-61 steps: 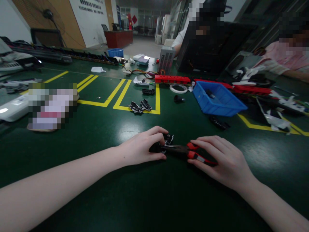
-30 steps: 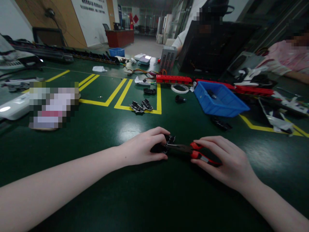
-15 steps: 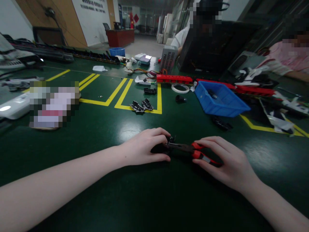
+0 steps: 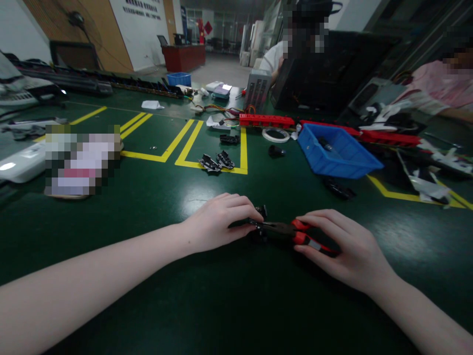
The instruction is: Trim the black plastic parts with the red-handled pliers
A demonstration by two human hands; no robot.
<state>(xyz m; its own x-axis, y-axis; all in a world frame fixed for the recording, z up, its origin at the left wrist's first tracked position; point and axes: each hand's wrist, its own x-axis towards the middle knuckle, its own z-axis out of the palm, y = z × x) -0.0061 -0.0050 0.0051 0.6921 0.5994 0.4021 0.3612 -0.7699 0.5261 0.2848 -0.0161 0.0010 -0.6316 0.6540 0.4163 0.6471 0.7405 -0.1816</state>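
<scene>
My right hand (image 4: 340, 244) grips the red handles of a pair of long-nose pliers (image 4: 283, 229), whose dark jaws point left. At the tips of the jaws is a small black part (image 4: 260, 213), partly covered by my left hand (image 4: 229, 217). The thumb and fingers of my left hand are pinched together on that part, just beside the jaws. Dim light and fingers hide the part's details, so its exact kind cannot be made out. Farther off, two black-and-silver pieces (image 4: 216, 161) lie by the yellow tape, with another black piece (image 4: 229, 139) behind them.
A blue bin (image 4: 338, 153) stands right of centre with dark parts inside; a black piece (image 4: 339, 189) lies before it. Behind are a tape roll (image 4: 275, 135) and red strips (image 4: 266, 121). A phone-like object (image 4: 84, 162), pixelated, lies left. Two people sit across the table.
My left thumb has moved up from below the jaws and closed toward the fingers at the black part, uncovering more of it. The pliers and my right hand have barely moved.
</scene>
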